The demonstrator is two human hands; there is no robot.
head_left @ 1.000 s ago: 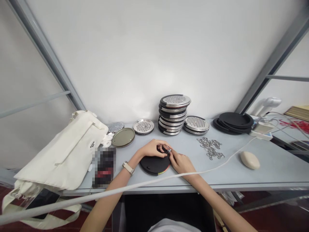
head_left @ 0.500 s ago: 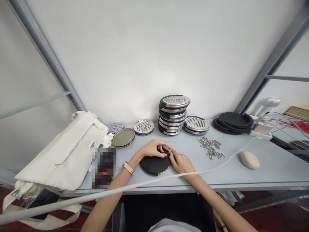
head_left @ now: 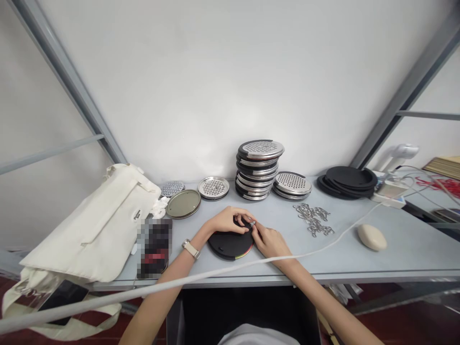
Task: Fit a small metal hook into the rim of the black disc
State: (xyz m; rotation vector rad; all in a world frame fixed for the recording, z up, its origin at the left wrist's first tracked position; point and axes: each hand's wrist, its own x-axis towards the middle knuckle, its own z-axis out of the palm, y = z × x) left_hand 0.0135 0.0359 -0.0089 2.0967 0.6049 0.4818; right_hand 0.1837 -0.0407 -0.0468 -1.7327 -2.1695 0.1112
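Note:
A round black disc [head_left: 230, 245] lies on the desk in front of me, with a coloured strip along its lower right rim. My left hand [head_left: 233, 221] is curled over its far side, thumb and fingers closed on the edge. Against the right edge, my right hand [head_left: 269, 240] is pinched, its fingertips meeting those of the left. A small glint of metal shows between the fingertips, but its shape is hidden. To the right lies a pile of small metal clips [head_left: 313, 219].
Behind are a tall stack of round graters [head_left: 257, 175], a shorter stack [head_left: 293, 186] and black discs [head_left: 347, 182]. Olive lids [head_left: 183, 203] and a white bag [head_left: 93, 225] are left. A white cable [head_left: 223, 274] crosses in front; a beige mouse [head_left: 372, 237] sits right.
Both hands stay at the disc's far right edge with almost no movement. The view has shifted very slightly.

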